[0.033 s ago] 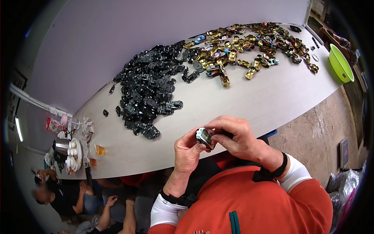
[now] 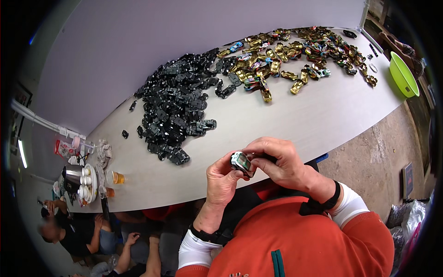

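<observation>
Close to the table's near edge, a small toy car [image 2: 241,161] with white and dark green on its upper side is held between both hands. My left hand [image 2: 220,182] grips it from the left, the thumb pressed along its near side. My right hand [image 2: 278,162] closes on its right end with thumb and bent fingers; that end is partly hidden. Beyond them lies a big heap of black toy car bases [image 2: 173,108]. Farther right spreads a pile of gold and multicoloured toy car bodies [image 2: 272,64].
A lime-green basin [image 2: 403,76] stands at the table's right end. At the left are a round tray [image 2: 94,184] with white cups, a glass of amber drink [image 2: 117,177] and a cloth [image 2: 104,152]. A grey wall [image 2: 152,41] borders the table. Other people sit at lower left.
The toy car has turned very slightly in my fingers. Everything else stays where it was.
</observation>
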Available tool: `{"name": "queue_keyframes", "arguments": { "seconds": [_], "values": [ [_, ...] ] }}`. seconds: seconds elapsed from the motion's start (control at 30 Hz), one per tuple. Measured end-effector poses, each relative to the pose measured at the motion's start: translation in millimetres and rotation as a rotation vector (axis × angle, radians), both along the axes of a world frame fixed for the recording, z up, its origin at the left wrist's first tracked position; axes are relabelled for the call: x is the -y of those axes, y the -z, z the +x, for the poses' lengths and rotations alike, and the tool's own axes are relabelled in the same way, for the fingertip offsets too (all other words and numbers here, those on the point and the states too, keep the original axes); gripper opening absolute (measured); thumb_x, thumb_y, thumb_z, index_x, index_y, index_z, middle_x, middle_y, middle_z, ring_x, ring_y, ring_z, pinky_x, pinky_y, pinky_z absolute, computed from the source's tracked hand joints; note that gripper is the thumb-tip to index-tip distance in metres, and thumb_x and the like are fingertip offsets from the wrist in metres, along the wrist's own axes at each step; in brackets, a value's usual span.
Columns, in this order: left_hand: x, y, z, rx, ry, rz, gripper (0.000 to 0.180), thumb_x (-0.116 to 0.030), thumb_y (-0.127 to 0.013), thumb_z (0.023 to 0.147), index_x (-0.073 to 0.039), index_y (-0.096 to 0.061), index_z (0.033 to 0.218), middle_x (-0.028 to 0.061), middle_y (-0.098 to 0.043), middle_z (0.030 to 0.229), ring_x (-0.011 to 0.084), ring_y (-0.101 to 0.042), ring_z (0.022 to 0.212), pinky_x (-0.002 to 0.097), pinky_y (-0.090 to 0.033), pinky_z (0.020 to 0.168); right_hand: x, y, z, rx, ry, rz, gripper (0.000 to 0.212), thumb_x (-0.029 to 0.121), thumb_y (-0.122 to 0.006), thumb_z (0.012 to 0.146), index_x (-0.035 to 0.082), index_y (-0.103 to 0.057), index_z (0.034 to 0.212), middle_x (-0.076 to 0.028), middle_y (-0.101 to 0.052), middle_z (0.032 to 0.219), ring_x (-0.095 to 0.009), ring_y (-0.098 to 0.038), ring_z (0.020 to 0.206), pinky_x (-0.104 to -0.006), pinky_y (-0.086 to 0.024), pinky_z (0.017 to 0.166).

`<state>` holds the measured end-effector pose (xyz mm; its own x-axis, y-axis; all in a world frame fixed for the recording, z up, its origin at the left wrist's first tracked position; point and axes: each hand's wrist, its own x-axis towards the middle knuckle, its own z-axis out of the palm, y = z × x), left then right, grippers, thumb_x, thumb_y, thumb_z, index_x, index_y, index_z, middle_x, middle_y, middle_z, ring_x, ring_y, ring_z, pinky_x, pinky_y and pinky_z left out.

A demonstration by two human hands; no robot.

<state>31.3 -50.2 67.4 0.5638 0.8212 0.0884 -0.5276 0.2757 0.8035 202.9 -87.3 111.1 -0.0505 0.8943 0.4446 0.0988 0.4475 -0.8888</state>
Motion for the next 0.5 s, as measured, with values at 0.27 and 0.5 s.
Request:
{"name": "queue_keyframes", "arguments": {
  "seconds": [0.27,0.5],
  "values": [
    [5.2,2.2,4.4,-0.139,-0.123,0.146,0.047,-0.006,-0.07,0.074,0.0,-0.052,0.117,0.0114,-0.062,0.096,0.0178,-0.062,0.079,0.0281,-0.055,0.064,-1.5,-4.5,1.8,0.206,0.068,0.048,0.026,-0.002,-0.069,0.071,-0.002,-0.058,0.095,-0.01,-0.059,0.081,-0.013,-0.06,0.065,-0.0251,-0.048,0.054],
    [5.5,1.2,3.0,0.076,-0.102,0.015,0.049,-0.005,-0.066,0.077,-0.002,-0.048,0.123,0.0105,-0.06,0.099,0.0204,-0.063,0.082,0.0341,-0.059,0.064,1.6,-6.0,-2.5,0.039,0.055,0.094,0.027,-0.003,-0.068,0.072,0.002,-0.058,0.096,-0.008,-0.056,0.079,-0.012,-0.059,0.063,-0.0256,-0.047,0.051]
  ]
}}
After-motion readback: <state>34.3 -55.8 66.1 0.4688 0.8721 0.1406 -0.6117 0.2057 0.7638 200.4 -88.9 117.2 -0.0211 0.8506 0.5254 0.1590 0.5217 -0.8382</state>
